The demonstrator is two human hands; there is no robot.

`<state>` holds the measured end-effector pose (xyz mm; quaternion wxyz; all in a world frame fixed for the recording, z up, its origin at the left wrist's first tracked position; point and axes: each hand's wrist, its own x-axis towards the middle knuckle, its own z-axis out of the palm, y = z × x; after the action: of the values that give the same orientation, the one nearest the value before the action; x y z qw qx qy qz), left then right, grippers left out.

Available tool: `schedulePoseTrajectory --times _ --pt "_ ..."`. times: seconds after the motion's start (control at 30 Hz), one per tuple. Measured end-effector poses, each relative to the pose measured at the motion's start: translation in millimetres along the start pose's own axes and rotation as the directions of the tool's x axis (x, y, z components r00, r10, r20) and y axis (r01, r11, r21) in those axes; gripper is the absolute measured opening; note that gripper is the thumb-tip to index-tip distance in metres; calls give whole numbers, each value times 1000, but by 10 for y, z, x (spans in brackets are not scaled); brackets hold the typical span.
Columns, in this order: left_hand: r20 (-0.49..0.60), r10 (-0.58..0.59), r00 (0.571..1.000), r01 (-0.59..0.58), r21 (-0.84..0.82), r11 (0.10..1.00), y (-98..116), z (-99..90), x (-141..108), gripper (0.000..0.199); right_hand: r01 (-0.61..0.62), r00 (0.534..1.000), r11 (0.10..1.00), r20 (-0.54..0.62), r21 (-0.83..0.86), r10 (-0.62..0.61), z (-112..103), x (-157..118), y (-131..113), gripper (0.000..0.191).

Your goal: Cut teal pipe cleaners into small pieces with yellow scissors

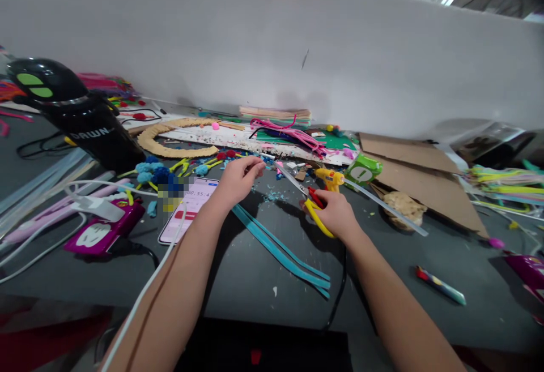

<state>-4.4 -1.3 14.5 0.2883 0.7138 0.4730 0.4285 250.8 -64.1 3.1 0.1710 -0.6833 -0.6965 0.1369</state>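
My left hand point(243, 178) is closed in a pinch above the middle of the table. What sits between its fingertips is too small to make out. My right hand point(335, 213) grips scissors point(314, 197) with red and yellow handles, the blades pointing toward the left fingertips. Small blue clippings point(275, 196) lie scattered below the blades. Long teal strips point(280, 250) stretch across the table from near my left wrist toward the front. A yellow glue gun point(330, 178) with a clear glue stick lies just beyond my right hand.
Left of my arm lie a phone point(199, 191) showing a timer, a purple box point(104, 227) and blue pompoms point(153, 174). A black bottle point(80, 123) stands farther left. A wrapped ring point(148, 140), cardboard point(429, 191) and a pen-like tool point(442, 286) are also around. A white cable crosses my left forearm.
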Motion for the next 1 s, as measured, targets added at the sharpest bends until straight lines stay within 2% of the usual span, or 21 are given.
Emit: schedulePoseTrajectory --times 0.33,0.73,1.0 --pt "-64 5 998 -4 20 1000 81 14 -25 27 18 1000 1000 0 -21 -18 35 -7 -9 34" --pt "-51 24 998 -24 11 1000 68 17 -21 27 44 999 998 3 -44 -44 63 4 29 27" --pt "-63 25 998 -28 -38 999 46 24 -17 31 32 999 999 -27 16 -32 47 -6 14 34"
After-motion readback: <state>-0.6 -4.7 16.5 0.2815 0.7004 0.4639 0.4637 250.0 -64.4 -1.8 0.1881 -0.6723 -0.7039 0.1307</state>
